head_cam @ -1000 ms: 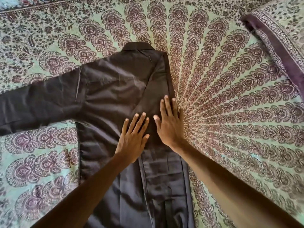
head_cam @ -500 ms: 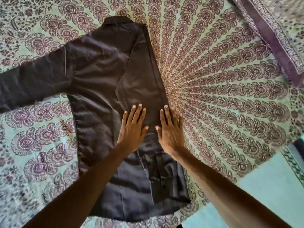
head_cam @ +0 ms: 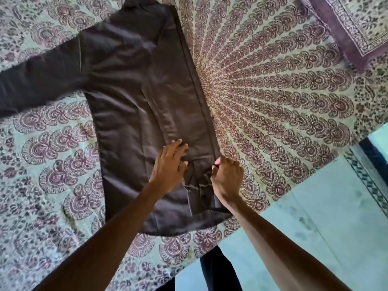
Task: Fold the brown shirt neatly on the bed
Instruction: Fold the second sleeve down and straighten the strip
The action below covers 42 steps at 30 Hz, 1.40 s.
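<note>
The brown shirt (head_cam: 128, 85) lies flat on the bed, collar at the far end and hem near the bed's front edge. Its right side is folded inward along a straight crease, while the left sleeve (head_cam: 31, 80) stretches out to the left. My left hand (head_cam: 170, 166) rests flat on the lower folded panel, fingers spread. My right hand (head_cam: 226, 177) is curled at the shirt's right folded edge and pinches the fabric there.
The bed carries a patterned green and maroon sheet (head_cam: 283, 97). A pillow (head_cam: 357, 24) with a maroon border sits at the far right. The bed's front edge runs diagonally at lower right, with the pale blue floor (head_cam: 325, 217) beyond it.
Both hands slid down the folded panel toward the hem. The right hand went from flat to curled on the shirt's right edge. The view tilted, showing the hem and floor.
</note>
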### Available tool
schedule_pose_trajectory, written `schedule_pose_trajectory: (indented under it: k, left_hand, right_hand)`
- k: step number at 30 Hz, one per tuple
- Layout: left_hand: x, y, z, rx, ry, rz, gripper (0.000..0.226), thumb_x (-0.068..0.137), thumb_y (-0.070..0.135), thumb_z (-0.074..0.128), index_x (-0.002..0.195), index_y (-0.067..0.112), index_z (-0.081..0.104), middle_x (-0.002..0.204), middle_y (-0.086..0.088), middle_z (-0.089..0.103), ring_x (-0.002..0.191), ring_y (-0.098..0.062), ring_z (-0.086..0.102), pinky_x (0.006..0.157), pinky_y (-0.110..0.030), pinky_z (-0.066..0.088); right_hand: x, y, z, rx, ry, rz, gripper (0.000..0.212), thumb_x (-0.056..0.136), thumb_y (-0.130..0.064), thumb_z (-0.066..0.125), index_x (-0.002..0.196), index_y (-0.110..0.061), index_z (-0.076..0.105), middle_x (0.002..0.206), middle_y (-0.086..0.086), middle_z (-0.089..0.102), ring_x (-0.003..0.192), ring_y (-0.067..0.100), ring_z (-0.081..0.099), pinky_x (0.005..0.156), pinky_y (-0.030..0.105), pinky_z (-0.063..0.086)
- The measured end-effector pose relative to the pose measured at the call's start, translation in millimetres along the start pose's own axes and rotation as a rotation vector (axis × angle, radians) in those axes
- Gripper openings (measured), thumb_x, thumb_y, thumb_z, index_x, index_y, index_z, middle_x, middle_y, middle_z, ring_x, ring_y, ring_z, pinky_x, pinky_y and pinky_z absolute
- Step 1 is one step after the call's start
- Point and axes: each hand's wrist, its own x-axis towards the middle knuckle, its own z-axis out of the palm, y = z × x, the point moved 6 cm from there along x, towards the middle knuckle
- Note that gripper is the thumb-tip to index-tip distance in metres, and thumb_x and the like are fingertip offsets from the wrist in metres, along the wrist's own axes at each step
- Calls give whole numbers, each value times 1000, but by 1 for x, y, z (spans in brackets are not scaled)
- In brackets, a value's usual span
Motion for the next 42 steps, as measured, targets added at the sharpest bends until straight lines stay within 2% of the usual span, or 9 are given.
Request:
schedule_pose_trajectory:
  k: [7, 14, 19, 24, 27, 31, 36, 40, 42]
  left_hand:
    - [0, -95, -75, -125, 298, -270, 32, 81, 11, 63, 113, 14, 63, 115, -13, 57, 101, -34, 55, 87, -43, 46]
    - [24, -226, -127, -214, 362, -408, 24, 81, 4, 58, 102, 3, 70, 103, -21, 66, 94, -38, 64, 85, -39, 50]
    - [48, -276, -159, -232, 399, -363, 25, 79, -2, 52, 96, 4, 70, 102, -17, 66, 93, -32, 63, 82, -33, 48]
    - [97, -322, -193, -155, 463, -334, 21, 79, 11, 52, 94, 9, 67, 101, -16, 61, 93, -36, 59, 83, -45, 50]
    - [128, -341, -207, -109, 430, -402, 19, 86, 20, 56, 102, 13, 64, 113, -15, 54, 103, -35, 53, 89, -43, 45]
    - [179, -373, -214, -32, 270, -516, 37, 88, 35, 58, 120, 15, 57, 131, -13, 44, 124, -34, 41, 102, -47, 34]
    - [230, -386, -227, 18, 200, -449, 60, 88, 42, 58, 138, 14, 40, 142, -13, 38, 134, -35, 33, 108, -50, 27]
    - [247, -385, -241, 16, 248, -502, 48, 88, 49, 55, 125, 18, 54, 126, -12, 57, 127, -32, 42, 106, -47, 26]
    - [252, -380, -246, -52, 276, -508, 37, 89, 46, 56, 113, 19, 64, 118, -10, 64, 119, -31, 52, 99, -41, 33]
  right_hand:
    - [4, -86, 2, 184, -3, -155, 12, 86, -30, 60, 92, -22, 66, 88, 1, 71, 84, 24, 66, 72, 32, 49]
    - [10, -228, 36, 209, -74, -253, 23, 90, -40, 56, 94, -20, 67, 89, 5, 72, 88, 30, 67, 68, 36, 49]
    - [24, -316, 64, 187, -144, -266, 28, 91, -43, 53, 95, -18, 65, 94, 5, 72, 93, 31, 66, 71, 35, 50]
    - [60, -383, 75, 138, -34, -356, 31, 89, -47, 53, 95, -19, 65, 89, 5, 71, 86, 29, 68, 68, 34, 51]
    - [77, -406, 76, 62, 68, -422, 33, 86, -46, 58, 95, -15, 67, 88, 6, 70, 80, 28, 68, 63, 35, 53]
    - [100, -423, 83, -50, 126, -445, 27, 79, -39, 66, 84, -13, 67, 72, 5, 67, 61, 24, 66, 46, 30, 50]
    - [111, -431, 87, -39, 134, -549, 13, 74, -25, 68, 78, -12, 66, 66, 6, 66, 53, 24, 64, 44, 29, 50]
    - [122, -422, 88, 158, 41, -523, 12, 81, -26, 60, 76, -15, 64, 69, 6, 68, 61, 26, 65, 51, 31, 47]
    - [126, -412, 87, 308, -33, -468, 13, 86, -28, 57, 81, -17, 61, 73, 3, 69, 68, 26, 66, 58, 35, 49]
